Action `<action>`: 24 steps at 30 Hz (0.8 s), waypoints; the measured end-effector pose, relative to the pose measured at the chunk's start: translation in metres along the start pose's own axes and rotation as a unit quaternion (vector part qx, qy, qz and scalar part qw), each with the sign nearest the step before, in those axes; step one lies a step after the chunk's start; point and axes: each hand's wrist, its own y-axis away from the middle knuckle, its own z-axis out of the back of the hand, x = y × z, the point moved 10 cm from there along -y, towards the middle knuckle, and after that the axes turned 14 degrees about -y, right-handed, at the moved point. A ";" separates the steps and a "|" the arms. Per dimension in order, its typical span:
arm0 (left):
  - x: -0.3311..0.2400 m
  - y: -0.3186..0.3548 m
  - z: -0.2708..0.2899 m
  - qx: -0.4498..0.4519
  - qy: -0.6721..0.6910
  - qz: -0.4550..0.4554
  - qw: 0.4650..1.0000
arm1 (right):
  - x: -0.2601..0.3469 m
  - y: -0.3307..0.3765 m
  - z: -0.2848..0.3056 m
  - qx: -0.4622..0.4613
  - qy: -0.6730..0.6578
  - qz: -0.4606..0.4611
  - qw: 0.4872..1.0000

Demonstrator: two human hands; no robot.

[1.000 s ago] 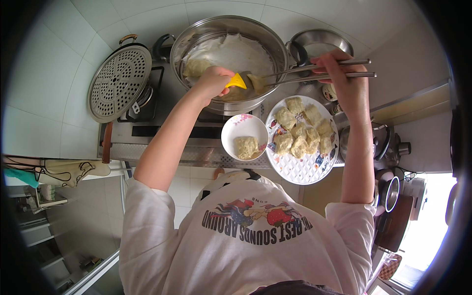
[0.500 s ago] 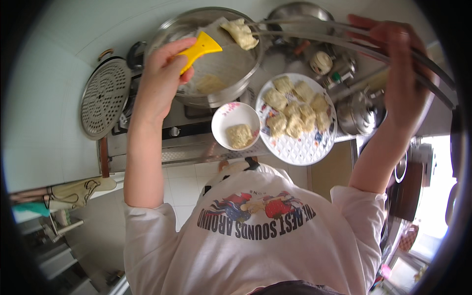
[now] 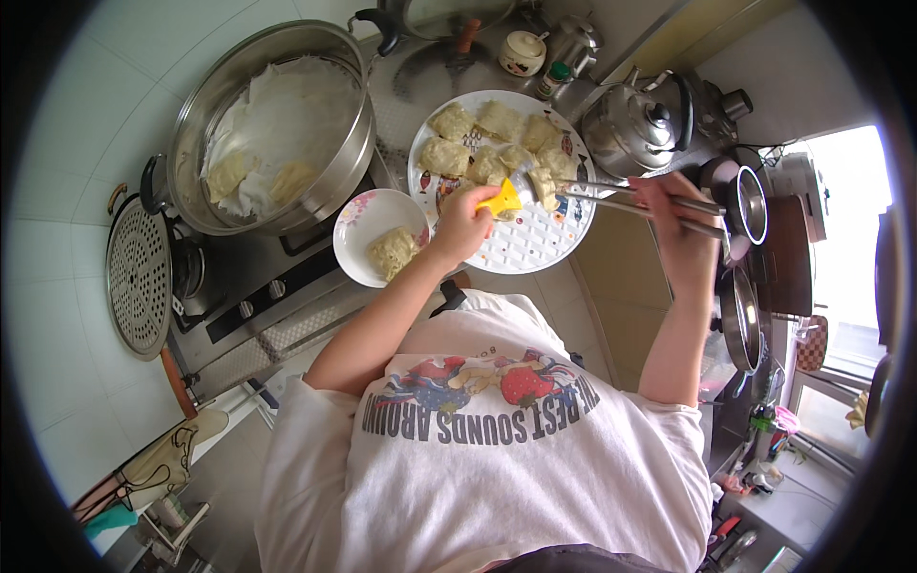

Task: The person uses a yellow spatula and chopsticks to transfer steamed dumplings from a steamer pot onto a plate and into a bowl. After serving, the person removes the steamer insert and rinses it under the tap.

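My left hand (image 3: 462,227) is closed on a yellow-handled scraper (image 3: 501,199), over the middle of a white patterned plate (image 3: 535,250). Its silvery end is close to the dumplings and partly hidden. My right hand (image 3: 680,215) grips a pair of long metal chopsticks (image 3: 611,196), whose tips reach in from the right to a dumpling (image 3: 544,188) beside the scraper. Several pale dumplings (image 3: 500,120) lie on the far part of the plate. One more dumpling (image 3: 393,251) sits in a small flowered bowl (image 3: 355,212) just left of the plate.
A wide steel steamer pot (image 3: 330,177) stands on the stove at left, lined with white cloth and holding two dumplings. A perforated steamer plate (image 3: 140,272) leans against the wall. A kettle (image 3: 630,124), a lidded jar (image 3: 522,53) and a green-capped bottle (image 3: 553,80) stand behind the plate.
Both hands have come from above the pot to the plate. The dumpling held by the chopsticks now lies in the pot, and the chopsticks are at another dumpling. The view has turned right.
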 end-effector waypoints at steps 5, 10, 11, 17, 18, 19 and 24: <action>0.023 -0.021 -0.045 0.007 -0.113 -0.052 0.992 | -0.043 0.012 -0.002 -0.013 0.072 0.021 0.997; 0.006 -0.013 -0.042 -0.014 -0.235 -0.108 0.966 | -0.049 0.014 -0.017 -0.007 0.074 0.018 0.997; 0.006 -0.010 -0.039 -0.026 -0.265 -0.132 0.955 | -0.047 0.013 -0.021 -0.004 0.074 0.012 0.997; -0.022 0.042 -0.017 -0.021 -0.402 -0.107 0.909 | -0.043 0.001 -0.023 0.027 0.107 0.035 0.993; -0.034 0.054 -0.007 -0.033 -0.378 -0.111 0.918 | -0.029 0.000 -0.020 0.021 0.123 0.047 0.991; -0.049 0.067 0.003 -0.049 -0.356 -0.112 0.926 | -0.011 -0.002 -0.012 -0.008 0.115 0.048 0.992; -0.126 0.140 0.081 -0.182 -0.247 -0.199 0.931 | 0.065 -0.011 0.045 -0.030 -0.033 0.278 0.960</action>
